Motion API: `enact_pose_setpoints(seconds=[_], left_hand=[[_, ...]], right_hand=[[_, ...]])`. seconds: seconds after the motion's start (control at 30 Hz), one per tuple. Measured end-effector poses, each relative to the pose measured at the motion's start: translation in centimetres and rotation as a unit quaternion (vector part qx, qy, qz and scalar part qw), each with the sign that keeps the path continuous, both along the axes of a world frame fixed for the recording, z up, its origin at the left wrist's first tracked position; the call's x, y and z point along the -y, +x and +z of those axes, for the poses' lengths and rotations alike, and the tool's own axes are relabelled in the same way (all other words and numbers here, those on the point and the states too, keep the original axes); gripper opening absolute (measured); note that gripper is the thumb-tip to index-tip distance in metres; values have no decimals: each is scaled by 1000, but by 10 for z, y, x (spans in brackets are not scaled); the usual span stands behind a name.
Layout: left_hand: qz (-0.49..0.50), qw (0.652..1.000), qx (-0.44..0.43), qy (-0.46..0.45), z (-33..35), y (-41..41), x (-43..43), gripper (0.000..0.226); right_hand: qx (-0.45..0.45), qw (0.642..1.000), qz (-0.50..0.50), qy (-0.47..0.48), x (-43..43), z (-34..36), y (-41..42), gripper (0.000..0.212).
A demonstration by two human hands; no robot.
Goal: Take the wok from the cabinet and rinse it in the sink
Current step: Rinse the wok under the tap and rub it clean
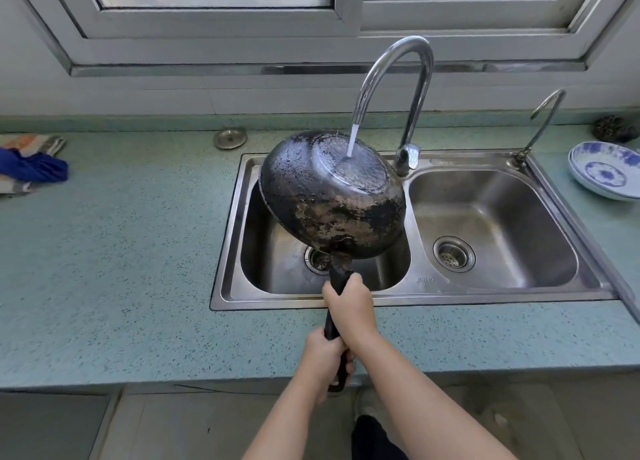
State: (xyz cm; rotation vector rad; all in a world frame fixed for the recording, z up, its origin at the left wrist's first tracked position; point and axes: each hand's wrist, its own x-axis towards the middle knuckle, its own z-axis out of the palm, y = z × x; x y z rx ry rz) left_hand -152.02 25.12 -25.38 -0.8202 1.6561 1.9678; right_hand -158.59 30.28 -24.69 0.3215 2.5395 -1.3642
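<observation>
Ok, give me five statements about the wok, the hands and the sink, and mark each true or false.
1. The wok is held upside down, water striking its underside. True.
2. Both the left hand and the right hand grip the wok's handle. True.
3. The wok is over the right basin. False: it is over the left basin; the right basin is empty.
4. The tap is off. False: water is flowing.
5. A blue-and-white dish sits on the counter right of the sink. True.
</observation>
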Motion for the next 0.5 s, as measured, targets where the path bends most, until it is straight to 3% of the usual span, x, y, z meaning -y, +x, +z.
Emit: enact_pose_setpoints(seconds=[0.5], left_hand=[[-31,990,-21,-135,-3,-3,2,22]], right_hand=[[50,986,-49,-149,-1,-10,-1,17]])
